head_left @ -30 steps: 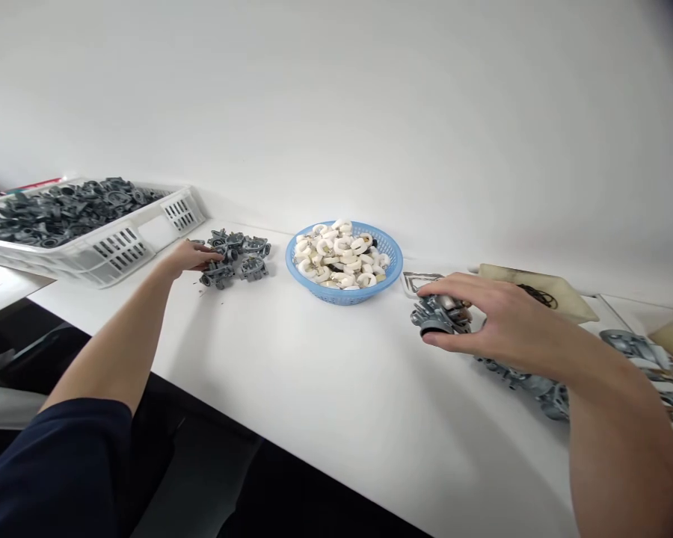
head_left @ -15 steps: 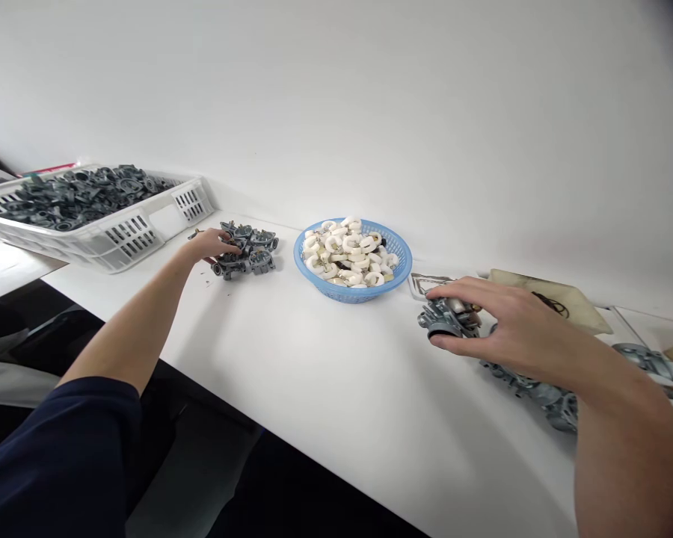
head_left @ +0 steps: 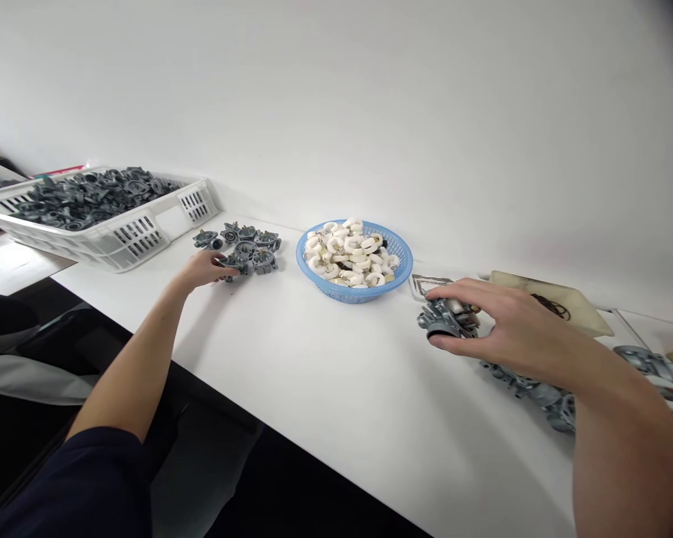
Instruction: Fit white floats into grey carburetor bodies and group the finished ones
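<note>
My left hand point(head_left: 205, 270) is at the front left of a small group of grey metal carburetor bodies point(head_left: 265, 260), its fingers closed around one carburetor body point(head_left: 235, 262). Another carburetor body point(head_left: 206, 239) lies just behind that hand. On the right, my right hand point(head_left: 496, 321) grips a carburetor body point(head_left: 447, 318) between thumb and fingers, with its round dark-rimmed opening turned toward me. Between the two hands stands a blue plastic basket point(head_left: 354, 296) heaped with white ring-shaped floats point(head_left: 351, 250).
A white slotted crate point(head_left: 140, 237) full of grey metal castings point(head_left: 95, 196) stands at the left. Beyond my right hand lie a yellowish tray point(head_left: 580, 302) with dark rings and more carburetor bodies point(head_left: 538, 396). A white wall point(head_left: 336, 112) rises behind the table point(head_left: 325, 373).
My left hand has moved forward-left to the near side of the group, uncovering a carburetor body at the back left. My right hand keeps its carburetor body almost still.
</note>
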The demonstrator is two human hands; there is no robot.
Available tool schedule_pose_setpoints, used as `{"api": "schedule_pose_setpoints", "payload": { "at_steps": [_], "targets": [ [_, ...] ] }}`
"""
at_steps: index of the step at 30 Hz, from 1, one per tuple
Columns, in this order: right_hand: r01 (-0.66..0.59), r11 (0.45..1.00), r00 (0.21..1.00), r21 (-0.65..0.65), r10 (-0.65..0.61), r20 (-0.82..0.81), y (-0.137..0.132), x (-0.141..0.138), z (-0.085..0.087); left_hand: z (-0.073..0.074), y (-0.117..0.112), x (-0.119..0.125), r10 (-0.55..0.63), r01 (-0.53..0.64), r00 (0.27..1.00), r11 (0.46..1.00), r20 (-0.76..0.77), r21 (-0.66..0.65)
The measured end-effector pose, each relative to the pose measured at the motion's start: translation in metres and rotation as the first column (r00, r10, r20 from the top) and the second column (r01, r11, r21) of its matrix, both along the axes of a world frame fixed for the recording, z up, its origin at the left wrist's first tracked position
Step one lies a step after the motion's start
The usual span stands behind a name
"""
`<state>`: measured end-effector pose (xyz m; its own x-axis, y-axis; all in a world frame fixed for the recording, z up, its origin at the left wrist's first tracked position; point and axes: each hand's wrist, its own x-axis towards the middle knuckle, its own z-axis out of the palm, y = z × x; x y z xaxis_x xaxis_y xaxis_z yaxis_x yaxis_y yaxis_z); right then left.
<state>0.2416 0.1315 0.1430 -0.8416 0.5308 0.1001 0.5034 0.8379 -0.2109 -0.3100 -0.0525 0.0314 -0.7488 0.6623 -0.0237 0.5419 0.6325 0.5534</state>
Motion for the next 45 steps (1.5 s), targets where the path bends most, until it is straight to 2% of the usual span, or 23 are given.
{"api": "schedule_pose_setpoints", "payload": {
  "at_steps": [8,18,21,24,26,27,28,29,30,31,32,33,35,37,38,39,40,43,45],
  "targets": [
    [0.0,1.0,1.0,-0.004,0.0,0.012,-0.001,-0.001,0.002,-0.016,-0.008,0.037,0.078,-0.067,0.975,0.996,-0.209,0.062],
    [-0.043,0.998,0.999,-0.035,0.043,-0.009,-0.007,-0.003,0.005,-0.021,0.003,0.056,0.069,-0.075,0.968,0.997,-0.241,-0.015],
    [-0.03,0.997,0.999,-0.073,0.032,0.024,-0.011,-0.005,0.005,-0.015,-0.003,0.068,0.094,-0.087,0.965,0.995,-0.245,0.039],
    [-0.015,0.99,0.997,-0.142,0.026,0.07,-0.012,-0.008,0.001,0.005,-0.009,0.107,0.193,-0.092,0.908,0.957,-0.372,0.274],
    [-0.013,0.982,0.996,-0.188,0.029,0.085,-0.013,-0.01,-0.003,0.021,-0.01,0.151,0.234,-0.009,0.883,0.876,-0.406,0.483],
    [-0.008,0.979,0.996,-0.206,0.026,0.086,-0.013,-0.012,-0.005,0.028,-0.008,0.176,0.169,0.065,0.906,0.851,-0.388,0.521],
    [0.001,0.975,0.996,-0.221,0.019,0.086,-0.015,-0.014,-0.007,0.032,-0.006,0.202,0.032,0.167,0.938,0.831,-0.346,0.53],
    [0.013,0.972,0.997,-0.235,0.007,0.083,-0.017,-0.015,-0.009,0.034,-0.001,0.228,-0.187,0.302,0.946,0.808,-0.267,0.506],
    [0.023,0.969,0.997,-0.246,-0.005,0.076,-0.019,-0.016,-0.011,0.032,0.005,0.253,-0.437,0.444,0.89,0.762,-0.132,0.472],
    [0.029,0.966,0.998,-0.256,-0.012,0.066,-0.023,-0.017,-0.013,0.029,0.013,0.275,-0.631,0.548,0.775,0.703,0.043,0.453],
    [0.03,0.963,0.998,-0.267,-0.016,0.053,-0.026,-0.016,-0.016,0.024,0.023,0.294,-0.734,0.594,0.637,0.662,0.235,0.457],
    [0.027,0.961,0.999,-0.277,-0.018,0.035,-0.031,-0.015,-0.02,0.017,0.033,0.308,-0.764,0.599,0.498,0.645,0.41,0.474],
    [0.018,0.957,1.0,-0.291,-0.024,-0.015,-0.039,-0.01,-0.031,0.004,0.055,0.327,-0.701,0.537,0.233,0.671,0.674,0.511],
    [0.008,0.955,0.997,-0.295,-0.032,-0.076,-0.045,-0.004,-0.045,-0.008,0.073,0.334,-0.589,0.509,-0.044,0.682,0.807,0.525],
    [0.002,0.955,0.994,-0.296,-0.034,-0.105,-0.047,-0.001,-0.052,-0.013,0.079,0.335,-0.54,0.514,-0.144,0.675,0.829,0.529],
    [-0.007,0.954,0.991,-0.299,-0.034,-0.13,-0.049,0.001,-0.059,-0.017,0.084,0.336,-0.505,0.517,-0.209,0.67,0.837,0.533],
    [-0.016,0.951,0.988,-0.309,-0.033,-0.152,-0.049,0.003,-0.066,-0.021,0.086,0.336,-0.487,0.513,-0.237,0.672,0.841,0.534],
    [-0.033,0.927,0.973,-0.373,-0.055,-0.223,-0.049,0.004,-0.081,-0.028,0.084,0.336,-0.479,0.447,-0.233,0.72,0.846,0.531],
    [-0.054,0.914,0.954,-0.403,-0.071,-0.29,-0.05,0.002,-0.088,-0.031,0.078,0.336,-0.457,0.39,-0.267,0.754,0.848,0.529]
  ]
}}
